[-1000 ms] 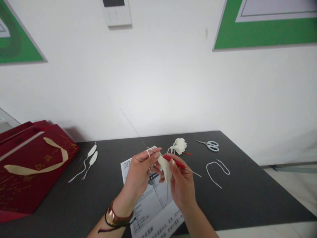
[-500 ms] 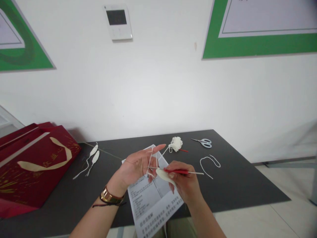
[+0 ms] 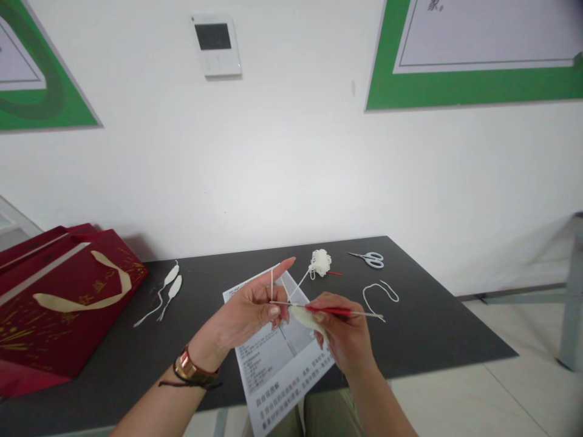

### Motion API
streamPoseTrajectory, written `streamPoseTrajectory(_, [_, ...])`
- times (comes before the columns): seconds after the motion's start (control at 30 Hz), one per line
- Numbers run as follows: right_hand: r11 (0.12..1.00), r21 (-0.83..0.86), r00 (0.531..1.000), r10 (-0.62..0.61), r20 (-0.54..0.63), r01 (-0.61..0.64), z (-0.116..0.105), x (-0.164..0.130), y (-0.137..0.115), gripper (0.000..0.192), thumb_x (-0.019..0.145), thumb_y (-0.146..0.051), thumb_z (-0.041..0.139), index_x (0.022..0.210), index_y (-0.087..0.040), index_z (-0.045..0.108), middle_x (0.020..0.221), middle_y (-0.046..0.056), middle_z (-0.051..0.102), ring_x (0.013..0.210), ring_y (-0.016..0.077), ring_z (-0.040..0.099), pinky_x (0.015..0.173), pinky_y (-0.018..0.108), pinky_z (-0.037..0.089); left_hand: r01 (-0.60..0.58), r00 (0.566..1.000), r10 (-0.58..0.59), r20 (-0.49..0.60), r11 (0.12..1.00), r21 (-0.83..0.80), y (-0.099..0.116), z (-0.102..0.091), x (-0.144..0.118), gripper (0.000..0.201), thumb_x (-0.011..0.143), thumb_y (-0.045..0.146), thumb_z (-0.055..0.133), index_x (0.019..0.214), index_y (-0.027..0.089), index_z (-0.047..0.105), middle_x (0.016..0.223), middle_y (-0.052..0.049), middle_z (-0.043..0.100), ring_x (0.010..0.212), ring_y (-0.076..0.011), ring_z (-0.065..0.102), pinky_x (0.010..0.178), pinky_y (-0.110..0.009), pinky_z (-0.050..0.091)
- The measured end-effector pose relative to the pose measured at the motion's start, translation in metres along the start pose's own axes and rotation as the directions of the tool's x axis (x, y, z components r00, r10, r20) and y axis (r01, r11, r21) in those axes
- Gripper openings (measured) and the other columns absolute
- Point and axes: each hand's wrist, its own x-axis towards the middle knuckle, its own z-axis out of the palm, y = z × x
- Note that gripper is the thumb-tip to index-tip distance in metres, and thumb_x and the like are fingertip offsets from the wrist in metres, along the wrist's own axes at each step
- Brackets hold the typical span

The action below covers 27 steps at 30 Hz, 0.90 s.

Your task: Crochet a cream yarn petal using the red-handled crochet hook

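Above the printed sheet (image 3: 277,364), her right hand (image 3: 344,337) pinches a red-handled crochet hook (image 3: 334,312) over a small cream crocheted piece (image 3: 306,317). The left hand (image 3: 248,306) keeps white yarn (image 3: 298,284) taut, forefinger outstretched. Farther back on the table (image 3: 437,340) lie the yarn ball (image 3: 320,262) and scissors (image 3: 370,258).

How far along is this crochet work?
Two finished white pieces lie on the table, so part looks done. Right now the right hand works a red hook into a third piece, with yarn over the left hand. Yarn remains in the bundle; how much is left I cannot tell.
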Motion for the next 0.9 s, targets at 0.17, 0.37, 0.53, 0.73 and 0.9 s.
streamPoseTrajectory(0.17, [0.991,0.117,0.99,-0.052,-0.134,0.068,0.012,-0.005,0.009,0.008,0.067,-0.018,0.077,0.073,-0.022,0.075,0.068,0.0,0.067,0.039,0.0052,0.052,0.032,0.015,0.037,-0.312,0.915,0.276,-0.295,0.946,-0.084,-0.029,0.035,-0.002,0.079,0.074,0.01,0.071,0.141,0.032,0.035,0.062,0.006,0.053,0.059,-0.0073,0.049,0.063,-0.021,0.04])
streamPoseTrajectory(0.37, [0.976,0.028,0.964,-0.208,-0.165,0.216,0.013,-0.012,0.012,0.013,0.075,-0.014,0.071,0.082,-0.024,0.074,0.072,-0.001,0.066,0.045,0.0062,0.054,0.035,0.017,0.039,-0.37,0.821,0.373,-0.433,0.924,0.094,-0.035,0.052,0.003,0.077,0.078,0.012,0.067,0.142,0.035,0.032,0.072,0.005,0.059,0.064,-0.0075,0.053,0.066,-0.02,0.045])
streamPoseTrajectory(0.53, [0.854,-0.3,0.892,-0.452,-0.023,0.425,0.01,-0.017,0.008,0.026,0.078,-0.006,0.065,0.092,-0.026,0.073,0.084,0.003,0.07,0.056,0.011,0.061,0.044,0.022,0.047,-0.256,0.861,0.264,-0.435,0.964,0.079,-0.025,0.055,-0.001,0.086,0.071,0.017,0.074,0.144,0.029,0.03,0.087,-0.004,0.07,0.078,-0.0154,0.064,0.074,-0.028,0.05])
streamPoseTrajectory(0.73, [0.628,-0.504,0.752,-0.656,0.066,0.593,0.016,-0.022,0.015,0.038,0.077,0.0,0.062,0.103,-0.026,0.071,0.095,0.006,0.072,0.08,0.0188,0.068,0.06,0.028,0.055,-0.279,0.773,0.2,-0.601,0.96,-0.039,-0.034,0.08,0.001,0.089,0.072,0.018,0.074,0.145,0.029,0.025,0.076,-0.004,0.073,0.068,-0.0154,0.068,0.069,-0.027,0.052])
streamPoseTrajectory(0.9, [0.72,-0.453,0.773,-0.627,-0.098,0.526,0.025,-0.025,0.022,0.03,0.078,-0.006,0.065,0.097,-0.027,0.072,0.088,0.004,0.072,0.075,0.017,0.067,0.06,0.028,0.054,-0.363,0.719,0.291,-0.631,0.932,0.016,-0.045,0.083,0.005,0.082,0.077,0.019,0.07,0.144,0.033,0.026,0.072,0.0,0.072,0.074,-0.0147,0.068,0.074,-0.027,0.051])
